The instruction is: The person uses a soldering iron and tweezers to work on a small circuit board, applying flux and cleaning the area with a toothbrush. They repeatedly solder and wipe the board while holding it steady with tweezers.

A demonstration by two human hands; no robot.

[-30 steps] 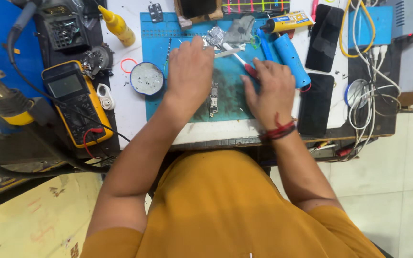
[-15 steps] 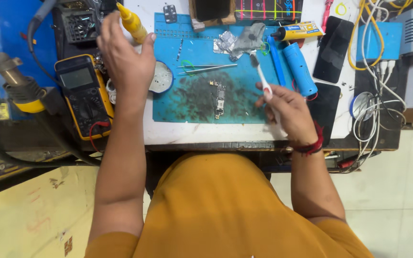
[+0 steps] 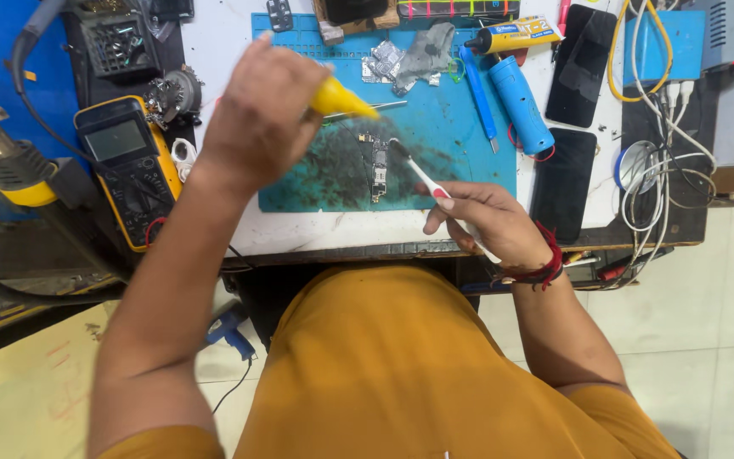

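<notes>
Since the left hand (image 3: 261, 115) grips a yellow cone-tipped squeeze bottle (image 3: 340, 100) over the small dark circuit board (image 3: 377, 166) on the blue mat (image 3: 460, 174), too much squirt could flood it; right-hand fingers (image 3: 452, 197) clutch a white toothbrush (image 3: 422, 174).

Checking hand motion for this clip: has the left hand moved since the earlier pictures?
Yes. The left hand, gripping the yellow bottle, has swung back from beside the yellow meter toward the blue mat, with the nozzle now over it.
</notes>
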